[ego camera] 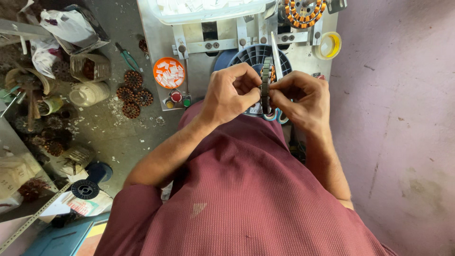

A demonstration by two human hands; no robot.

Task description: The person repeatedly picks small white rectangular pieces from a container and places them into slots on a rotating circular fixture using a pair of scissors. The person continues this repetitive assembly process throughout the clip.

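Pink plastered wall point(403, 118), littered grey floor point(109, 128)

Metal ring point(266, 85) on edge between both hands, left hand point(231, 94) on its left side, right hand point(301, 99) on its right side, fingers touching ring. Round spool point(246, 57) right behind hands, on machine surface point(156, 38). Small dish of paper bits point(168, 72) left of spool. Tray point(208, 12) at far end of surface. Tape roll point(329, 45) at right edge. Wound ring point(303, 12) behind tape roll. Cluster of small wound parts point(132, 92) on floor, left of surface. Wall point(398, 118) on right.
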